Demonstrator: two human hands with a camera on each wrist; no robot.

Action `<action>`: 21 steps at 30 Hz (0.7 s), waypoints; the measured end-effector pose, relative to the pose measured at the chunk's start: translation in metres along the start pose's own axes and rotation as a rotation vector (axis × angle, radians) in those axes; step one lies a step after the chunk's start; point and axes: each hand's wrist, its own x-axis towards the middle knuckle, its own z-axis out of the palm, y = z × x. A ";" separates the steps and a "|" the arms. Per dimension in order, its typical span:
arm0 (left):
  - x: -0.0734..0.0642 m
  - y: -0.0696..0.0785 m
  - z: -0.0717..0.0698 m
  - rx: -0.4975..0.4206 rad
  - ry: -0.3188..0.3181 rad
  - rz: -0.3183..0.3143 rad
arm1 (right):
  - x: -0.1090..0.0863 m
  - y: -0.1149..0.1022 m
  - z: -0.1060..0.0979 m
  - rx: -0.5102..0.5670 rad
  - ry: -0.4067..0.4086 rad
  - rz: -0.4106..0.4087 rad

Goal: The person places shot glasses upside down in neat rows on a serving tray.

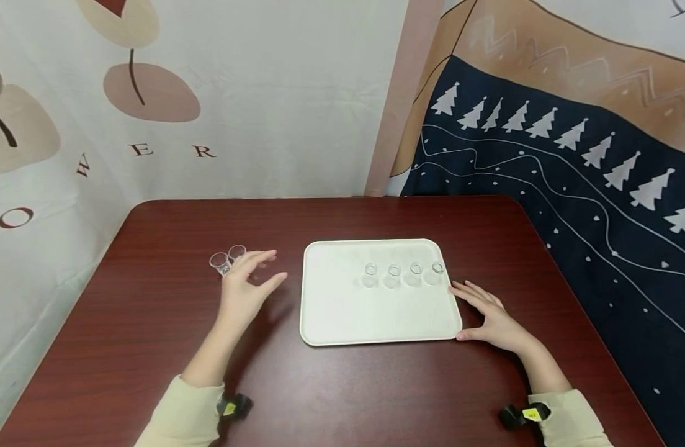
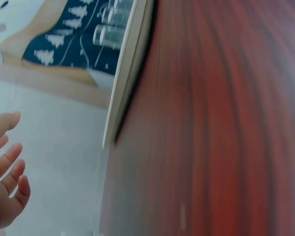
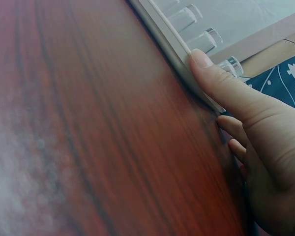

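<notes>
Looking down on a dark red table [image 1: 348,397], backed by a white cloth [image 1: 298,105] at far left and a dark blue cloth [image 1: 599,254] with white trees at right. Showing, around the table's middle, a white tray [image 1: 342,316] lying flat. Liable to shift or tip under an uneven push at its right rim.

Touching that rim with the right hand [image 1: 496,323], thumb at the near right corner, fingertips farther along, spread apart and clamped on nothing. Hanging over the table left of the tray with the left hand [image 1: 243,288], thumb and fingertips apart, only air between.

Seeing four small clear glasses [image 1: 394,278] in a row on the tray's far right part, apparently upside down, the rightmost just beside the rim. Easily slid or toppled by a jerk of the tray. Seeing also, beyond the left hand, a loose glass [image 1: 219,261] and its close neighbour [image 1: 237,251], partly hidden. Cannot tell contact from mere overlap there. Apt to be knocked over by a careless far-left sweep of the knuckles.
</notes>
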 end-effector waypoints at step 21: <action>-0.003 -0.070 -0.076 0.179 0.068 -0.332 | 0.000 -0.001 0.000 -0.004 0.004 -0.004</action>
